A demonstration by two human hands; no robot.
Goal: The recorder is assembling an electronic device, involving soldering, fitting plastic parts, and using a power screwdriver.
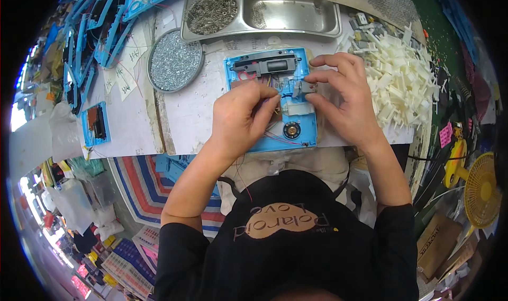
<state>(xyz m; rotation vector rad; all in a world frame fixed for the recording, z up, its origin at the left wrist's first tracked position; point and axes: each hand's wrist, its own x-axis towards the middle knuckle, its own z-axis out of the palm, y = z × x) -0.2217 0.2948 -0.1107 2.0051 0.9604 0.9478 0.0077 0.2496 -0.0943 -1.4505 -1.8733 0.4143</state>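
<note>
A light-blue plastic casing (pixel 264 144) lies open on the table in front of me, with wires and small parts inside. At its far end sits a dark grey module (pixel 264 65); a round black speaker (pixel 291 130) is near the close end. My left hand (pixel 238 113) reaches over the left side, thumb and forefinger pinched above the middle; what they hold is too small to make out. My right hand (pixel 346 97) is at the right edge, thumb and a finger on either side of a grey plastic part (pixel 305 87). Close by is a whitish block (pixel 299 108).
A round tray of small silvery pieces (pixel 175 61) stands at left, a steel compartment tray (pixel 291 27) with metal parts at the back. White plastic pieces (pixel 399 81) are heaped at right. Blue casings (pixel 100 41) pile up far left; a smaller blue one (pixel 96 123) lies near the edge.
</note>
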